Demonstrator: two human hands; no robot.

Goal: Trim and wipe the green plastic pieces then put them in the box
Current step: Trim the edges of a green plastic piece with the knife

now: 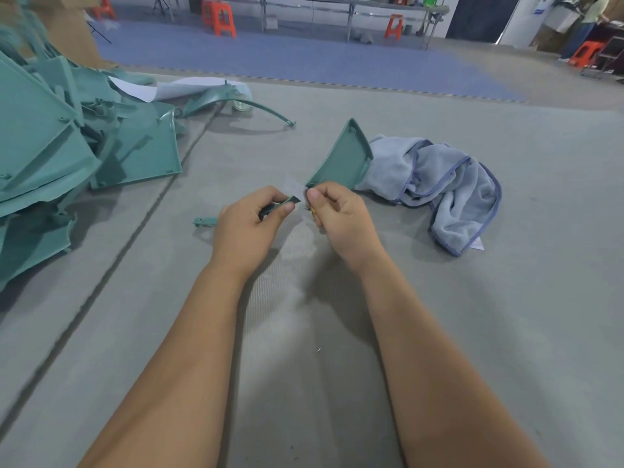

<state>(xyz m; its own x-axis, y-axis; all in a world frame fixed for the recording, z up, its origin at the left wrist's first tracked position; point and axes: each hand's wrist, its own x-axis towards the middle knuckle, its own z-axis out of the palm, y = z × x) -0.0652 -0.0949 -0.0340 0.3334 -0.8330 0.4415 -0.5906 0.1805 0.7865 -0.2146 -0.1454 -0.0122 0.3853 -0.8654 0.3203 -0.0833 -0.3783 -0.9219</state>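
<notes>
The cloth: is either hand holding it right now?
No: the cloth lies loose on the floor, right of both hands, which grip green pieces.

The green pieces [341, 157] I had looked like matt, smooth plastic; the towel [439, 177] was soft fuzzy cloth, and the floor [439, 332] was dull grey, slightly rough.

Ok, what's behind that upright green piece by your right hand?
The blue-grey cloth lies crumpled behind and right of the green piece. The piece hides the cloth's near-left edge, so whether they touch can't be seen.
</notes>
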